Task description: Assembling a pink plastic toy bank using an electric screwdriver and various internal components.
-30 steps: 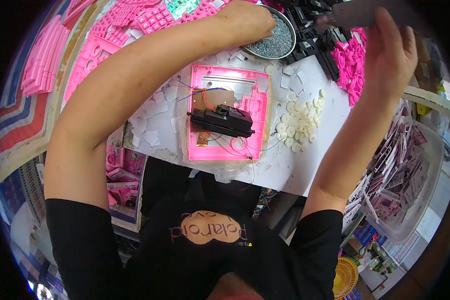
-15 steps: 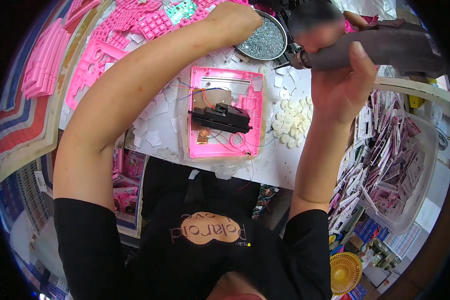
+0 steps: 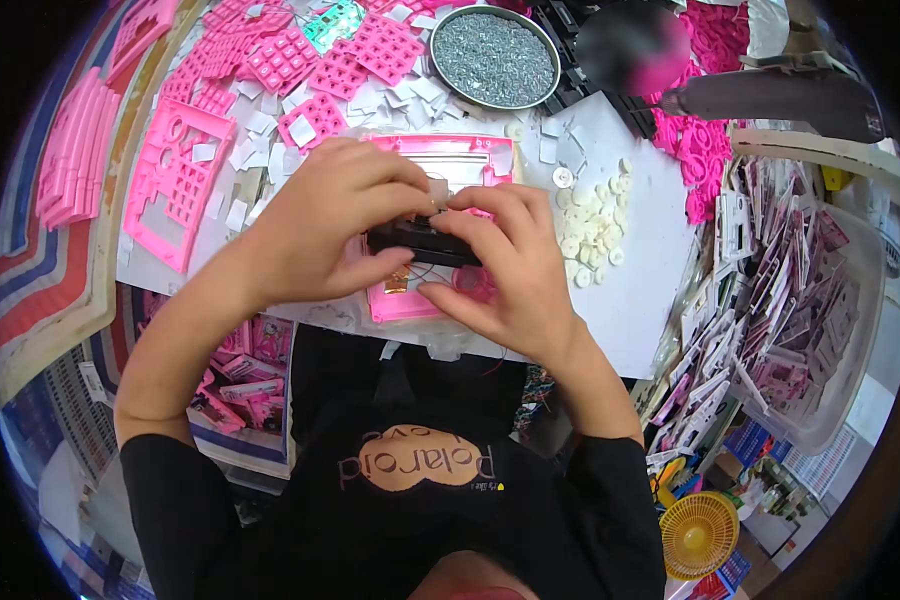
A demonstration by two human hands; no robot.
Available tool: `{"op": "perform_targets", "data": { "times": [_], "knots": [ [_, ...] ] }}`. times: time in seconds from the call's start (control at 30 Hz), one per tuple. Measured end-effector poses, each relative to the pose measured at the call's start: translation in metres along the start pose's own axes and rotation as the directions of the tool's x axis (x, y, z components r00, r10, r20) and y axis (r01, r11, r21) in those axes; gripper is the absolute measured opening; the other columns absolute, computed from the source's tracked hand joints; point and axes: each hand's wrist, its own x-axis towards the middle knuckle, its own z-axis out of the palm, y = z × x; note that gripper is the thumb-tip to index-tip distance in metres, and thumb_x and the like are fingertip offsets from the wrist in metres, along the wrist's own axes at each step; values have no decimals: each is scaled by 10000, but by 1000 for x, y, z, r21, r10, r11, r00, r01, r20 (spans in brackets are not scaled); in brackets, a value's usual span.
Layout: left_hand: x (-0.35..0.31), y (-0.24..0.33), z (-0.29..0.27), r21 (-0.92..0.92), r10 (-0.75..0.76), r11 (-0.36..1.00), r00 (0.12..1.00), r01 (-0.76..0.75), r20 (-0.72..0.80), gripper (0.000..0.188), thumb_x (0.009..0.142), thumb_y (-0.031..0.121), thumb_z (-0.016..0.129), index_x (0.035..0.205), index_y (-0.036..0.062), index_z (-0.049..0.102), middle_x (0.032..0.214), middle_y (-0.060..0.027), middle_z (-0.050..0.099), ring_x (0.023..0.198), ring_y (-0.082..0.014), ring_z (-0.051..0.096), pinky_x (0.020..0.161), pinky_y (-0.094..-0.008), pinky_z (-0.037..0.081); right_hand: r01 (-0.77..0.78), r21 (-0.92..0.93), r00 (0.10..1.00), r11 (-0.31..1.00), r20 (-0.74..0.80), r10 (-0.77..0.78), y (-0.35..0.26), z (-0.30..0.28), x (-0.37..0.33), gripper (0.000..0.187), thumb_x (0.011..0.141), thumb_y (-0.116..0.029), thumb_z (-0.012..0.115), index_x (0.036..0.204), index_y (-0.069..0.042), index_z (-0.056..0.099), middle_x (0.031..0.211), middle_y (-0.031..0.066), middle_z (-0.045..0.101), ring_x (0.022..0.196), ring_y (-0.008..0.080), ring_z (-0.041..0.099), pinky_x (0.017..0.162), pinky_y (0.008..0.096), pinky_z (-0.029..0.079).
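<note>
- Half a second ago the right hand [image 3: 510, 270] was raised by the round metal bowl of grey screws [image 3: 494, 56]; now both hands meet over the flat pink plastic housing [image 3: 440, 180].
- Left hand [image 3: 335, 225] and right hand pinch the black rectangular module [image 3: 422, 243], grip clamped on its ends.
- The module sits on the housing, below the bowl, on the white surface [image 3: 640, 300].

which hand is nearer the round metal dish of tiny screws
Right. The right hand sits almost directly below the metal dish, its fingertips on the black part. The left hand grips the same part's other end, farther left of the dish.
</note>
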Motion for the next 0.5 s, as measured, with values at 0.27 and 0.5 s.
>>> {"op": "perform_targets", "data": {
  "times": [0.27, 0.5],
  "knots": [
    [-17, -6, 18, 98, -4, 995, 1000, 6, -26, 392, 747, 207, 823, 1091, 100, 670, 1079, -45, 673, 1016, -251, 626, 1028, -479, 382, -20, -43, 1000, 999, 14, 21, -2, 11, 3, 451, 684, -114, 853, 1070, -35, 634, 1068, 132, 627, 989, 337, 581, 839, 418, 499],
    [-18, -7, 18, 123, 9, 992, 1000, -7, -14, 388, 769, 204, 813, 1108, 88, 664, 1065, -50, 679, 990, -253, 633, 1054, -498, 369, -25, -141, 996, 990, 79, 36, -10, 10, 8, 454, 675, -99, 835, 1074, -27, 630, 1067, 124, 615, 994, 339, 573, 821, 413, 518]
  ]
}}
